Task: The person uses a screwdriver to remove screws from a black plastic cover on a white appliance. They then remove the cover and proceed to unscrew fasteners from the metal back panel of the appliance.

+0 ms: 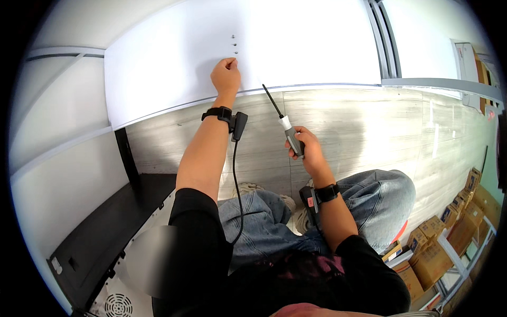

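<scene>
My left hand (225,77) rests over the white tabletop (317,42), its fingers closed in a pinch. Whatever those fingertips hold, if anything, is hidden. Just beyond them, several small screws (235,45) stand in a short row on the white surface. My right hand (309,149) is wrapped round the grey and white handle of a screwdriver (287,127). Its dark shaft points up and to the left, with the tip by the table's near edge, apart from the screws.
A black panel (105,238) lies at the lower left beside a dark table leg (127,156). Cardboard boxes (435,253) are stacked on the floor at the lower right. Grey metal posts (384,42) rise at the table's right end. A cable (236,185) hangs from my left wrist.
</scene>
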Demonstrator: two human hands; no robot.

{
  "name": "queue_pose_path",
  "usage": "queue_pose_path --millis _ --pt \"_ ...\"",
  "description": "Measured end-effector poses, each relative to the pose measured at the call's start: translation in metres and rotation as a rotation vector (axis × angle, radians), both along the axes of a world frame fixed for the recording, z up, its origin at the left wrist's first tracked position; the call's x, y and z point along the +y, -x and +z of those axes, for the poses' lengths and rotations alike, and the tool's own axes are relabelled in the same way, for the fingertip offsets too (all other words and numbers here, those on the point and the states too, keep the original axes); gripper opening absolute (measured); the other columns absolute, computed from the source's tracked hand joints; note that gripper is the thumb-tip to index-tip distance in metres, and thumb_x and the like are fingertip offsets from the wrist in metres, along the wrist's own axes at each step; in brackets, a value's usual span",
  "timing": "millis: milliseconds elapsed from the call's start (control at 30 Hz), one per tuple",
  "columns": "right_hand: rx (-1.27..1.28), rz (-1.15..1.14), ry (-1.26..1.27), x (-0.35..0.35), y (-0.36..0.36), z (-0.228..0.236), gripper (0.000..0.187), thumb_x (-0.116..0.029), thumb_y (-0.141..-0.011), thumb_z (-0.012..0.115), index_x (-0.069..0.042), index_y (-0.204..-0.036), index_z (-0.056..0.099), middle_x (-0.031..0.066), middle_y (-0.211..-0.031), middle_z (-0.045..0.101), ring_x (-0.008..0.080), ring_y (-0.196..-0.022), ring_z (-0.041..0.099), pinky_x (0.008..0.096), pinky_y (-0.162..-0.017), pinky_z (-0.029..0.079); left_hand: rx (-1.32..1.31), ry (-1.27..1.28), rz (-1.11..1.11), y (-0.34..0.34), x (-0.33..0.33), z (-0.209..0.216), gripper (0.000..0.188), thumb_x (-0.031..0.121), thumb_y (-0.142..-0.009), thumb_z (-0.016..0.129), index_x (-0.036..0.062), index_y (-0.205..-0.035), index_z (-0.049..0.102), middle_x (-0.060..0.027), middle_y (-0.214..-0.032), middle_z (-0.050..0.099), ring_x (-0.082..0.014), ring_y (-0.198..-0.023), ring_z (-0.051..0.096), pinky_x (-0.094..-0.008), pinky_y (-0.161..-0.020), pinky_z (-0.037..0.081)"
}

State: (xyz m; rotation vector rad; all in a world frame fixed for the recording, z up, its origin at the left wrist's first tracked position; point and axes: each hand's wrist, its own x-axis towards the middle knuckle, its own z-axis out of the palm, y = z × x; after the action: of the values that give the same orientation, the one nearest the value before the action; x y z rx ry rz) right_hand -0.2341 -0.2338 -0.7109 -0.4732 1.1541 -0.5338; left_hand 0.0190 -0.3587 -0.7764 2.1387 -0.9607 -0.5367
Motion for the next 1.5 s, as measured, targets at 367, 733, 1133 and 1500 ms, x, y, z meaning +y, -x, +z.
queue_pose_path --millis 367,733,1133,1500 --pt "0.024 0.037 0.009 -0.001 -0.011 0.002 0.034 -0.020 -0.087 0.042 0.000 -0.113 0.052 0.0070 -0.074 0.061 0.0128 -0.053 0.055 0.0264 -0.047 0.041 -0.067 0.022 -0.033 -0.005 0.000 -0.008 0.017 0.019 -0.082 0.064 0.0089 -0.093 0.071 -0.0082 -0.088 0.067 -0.0234 -0.077 0.063 -0.0344 -0.070 0.049" --pt "-0.052 0.502 0.068 0.013 -0.074 0.036 0.039 -0.023 -0.089 0.040 0.001 -0.119 0.047 0.0074 -0.077 0.060 0.0120 -0.054 0.054 0.0255 -0.048 0.042 0.885 0.171 0.468 -0.031 0.151 0.058 0.024 0.019 -0.094 0.047 0.0042 -0.108 0.059 -0.0073 -0.092 0.065 -0.0153 -0.074 0.064 -0.0256 -0.060 0.051" --pt "-0.233 1.086 -0.001 0.125 -0.139 0.045 0.032 -0.022 -0.090 0.042 0.000 -0.112 0.051 0.0077 -0.077 0.060 0.0121 -0.053 0.054 0.0240 -0.045 0.040 0.966 0.503 0.941 -0.036 0.381 0.114 0.026 0.017 -0.098 0.038 0.0023 -0.110 0.055 -0.0088 -0.091 0.065 -0.0186 -0.074 0.064 -0.0271 -0.061 0.054" --pt "-0.355 1.099 -0.060 0.157 -0.152 0.064 0.032 -0.022 -0.091 0.041 0.000 -0.112 0.050 0.0071 -0.078 0.060 0.0118 -0.056 0.054 0.0235 -0.047 0.041 0.772 0.446 1.022 -0.041 0.406 0.150 0.022 0.020 -0.098 0.039 0.0106 -0.112 0.053 -0.0040 -0.087 0.064 -0.0137 -0.070 0.060 -0.0260 -0.060 0.049"
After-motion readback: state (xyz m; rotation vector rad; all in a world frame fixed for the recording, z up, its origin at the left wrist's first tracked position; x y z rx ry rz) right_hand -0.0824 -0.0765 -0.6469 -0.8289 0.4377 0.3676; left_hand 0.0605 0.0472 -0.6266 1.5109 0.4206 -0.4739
